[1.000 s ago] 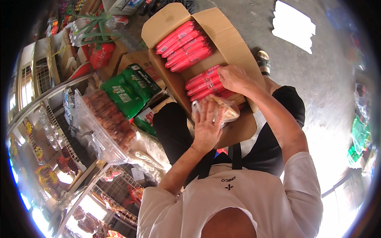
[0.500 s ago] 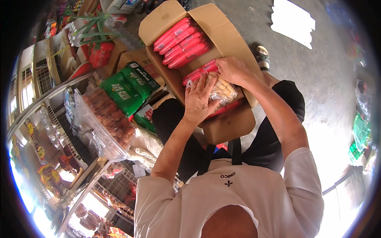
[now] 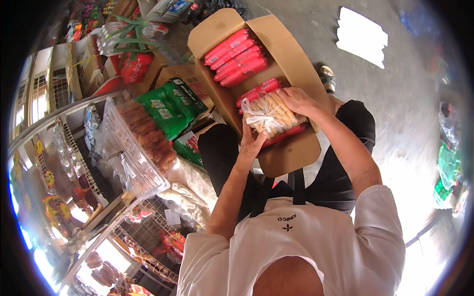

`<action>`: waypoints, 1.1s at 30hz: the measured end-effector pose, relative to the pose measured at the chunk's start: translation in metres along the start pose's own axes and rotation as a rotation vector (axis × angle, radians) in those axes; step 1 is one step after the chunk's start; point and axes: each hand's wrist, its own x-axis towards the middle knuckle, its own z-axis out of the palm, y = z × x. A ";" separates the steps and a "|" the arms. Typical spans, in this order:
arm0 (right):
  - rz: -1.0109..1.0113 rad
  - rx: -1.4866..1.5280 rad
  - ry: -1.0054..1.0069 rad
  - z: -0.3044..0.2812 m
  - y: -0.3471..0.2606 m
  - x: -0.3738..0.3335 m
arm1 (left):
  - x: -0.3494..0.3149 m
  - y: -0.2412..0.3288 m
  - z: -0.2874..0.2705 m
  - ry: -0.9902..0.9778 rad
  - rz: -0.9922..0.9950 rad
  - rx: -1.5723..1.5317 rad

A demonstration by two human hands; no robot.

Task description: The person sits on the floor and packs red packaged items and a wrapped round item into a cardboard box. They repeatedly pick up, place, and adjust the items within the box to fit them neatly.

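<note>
- Open brown corrugated cardboard box (image 3: 291,153) at upper centre of the frame, flaps spread, resting on the lap.
- Inside, glossy red plastic-wrapped sausage sticks (image 3: 236,56), long and cylindrical, packed in rows toward the top end.
- Clear crinkled plastic bag of pale tan finger-shaped biscuits (image 3: 272,114), knotted at its left end, lying on the red sticks at the box's middle.
- Left hand (image 3: 252,144) at the bag's lower left edge, fingers spread and cupped against it.
- Right hand (image 3: 297,100) on the bag's upper right, fingers curved over the top, gripping.
- Left of centre: green foil packets (image 3: 165,107); transparent rigid plastic tray of brown pieces (image 3: 139,143).
</note>
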 end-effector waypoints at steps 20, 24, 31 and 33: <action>0.386 0.657 0.211 0.013 -0.080 -0.030 | -0.014 -0.046 -0.033 0.166 0.085 0.445; 0.363 0.206 0.294 0.028 -0.043 -0.044 | -0.035 -0.059 -0.028 0.208 0.128 0.413; 0.305 0.198 0.339 0.020 -0.040 -0.105 | -0.108 -0.032 -0.031 0.239 0.178 0.432; 0.288 0.138 0.256 0.017 -0.039 -0.131 | -0.130 -0.013 -0.033 0.232 0.263 0.468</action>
